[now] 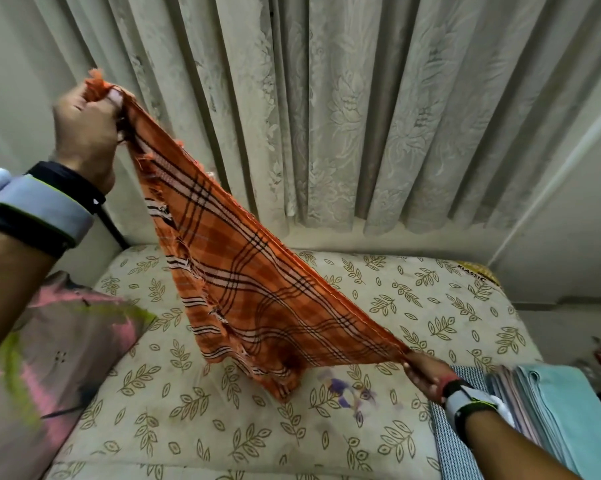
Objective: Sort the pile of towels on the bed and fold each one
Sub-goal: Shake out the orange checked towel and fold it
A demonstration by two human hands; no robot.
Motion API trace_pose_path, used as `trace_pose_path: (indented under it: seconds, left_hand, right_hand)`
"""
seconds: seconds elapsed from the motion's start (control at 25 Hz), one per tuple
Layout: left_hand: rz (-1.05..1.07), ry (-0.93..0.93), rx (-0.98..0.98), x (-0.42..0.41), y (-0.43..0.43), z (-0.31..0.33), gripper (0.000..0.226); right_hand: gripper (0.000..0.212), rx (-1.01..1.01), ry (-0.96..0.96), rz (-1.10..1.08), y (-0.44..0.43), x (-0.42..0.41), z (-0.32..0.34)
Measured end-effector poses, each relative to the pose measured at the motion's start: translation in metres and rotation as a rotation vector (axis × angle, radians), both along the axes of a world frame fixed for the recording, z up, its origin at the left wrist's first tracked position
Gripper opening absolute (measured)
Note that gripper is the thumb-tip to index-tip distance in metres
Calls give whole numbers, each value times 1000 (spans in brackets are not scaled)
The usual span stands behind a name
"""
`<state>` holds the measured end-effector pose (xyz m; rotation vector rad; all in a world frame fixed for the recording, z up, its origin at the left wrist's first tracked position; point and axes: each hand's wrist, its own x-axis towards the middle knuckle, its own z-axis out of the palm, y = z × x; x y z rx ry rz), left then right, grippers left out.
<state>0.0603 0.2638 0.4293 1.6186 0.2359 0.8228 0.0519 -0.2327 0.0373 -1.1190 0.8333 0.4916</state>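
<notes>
Tautly, left hand [84,133], right hand [427,374] hold towel [243,282]

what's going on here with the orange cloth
A person holds an orange checked towel in the air over the bed, stretched on a slant between both hands. The left hand grips one end, raised high; the right hand pinches the other end low, near the mattress. A stack of folded towels lies at the bed's right edge, so some sorting looks done.
</notes>
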Motion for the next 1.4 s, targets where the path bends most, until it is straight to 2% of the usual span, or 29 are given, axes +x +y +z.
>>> trace_pose_path:
  seconds: [0.12,0.32,0.36,0.44,0.48,0.52,0.56,0.64,0.76,0.88,1.0,1.12,1.2,1.28,1.4]
  left_hand:
    - [0,-22,-4,0,8,6,16]
    - [-42,-10,67,4,-5,5,21]
    - [-40,-8,70,5,-6,4,22]
    - [-36,-12,53,6,-4,2,21]
    - [-33,-13,42,7,-2,2,22]
    - [-24,-11,35,6,0,3,22]
    - [-18,-11,32,6,2,4,23]
    - [-12,-11,32,7,4,3,25]
    - [-2,-4,15,10,8,2,25]
    - [-1,-23,0,12,15,2,22]
    - [20,-26,-3,13,32,1,17]
    - [50,-30,-27,16,56,-4,12]
    - [122,-1,-75,19,75,-10,25]
    - [209,37,-165,23,109,-27,29]
    - [286,109,-220,44,188,-79,14]
  right_hand:
    - [12,240,14,-53,-5,-4,6]
    - [18,281,-40,-273,0,4,12]
    - [25,312,-72,-307,2,5,17]
    - [60,382,-132,-355,-3,9,19]
    - [53,397,-164,-376,-5,11,21]
    - [31,394,-184,-406,-7,14,23]
    - [19,393,-201,-432,-9,17,24]
    - [31,287,-210,-334,-10,21,27]
    - [31,13,-294,-186,-4,26,37]
    - [29,-196,-316,-195,3,31,49]
    - [22,-104,-368,-299,2,41,64]
    - [18,-224,-517,-256,-4,67,93]
    - [17,-276,-622,-223,-8,94,127]
    - [16,-247,-701,-242,-11,121,162]
    - [14,-311,-791,-276,-12,150,213]
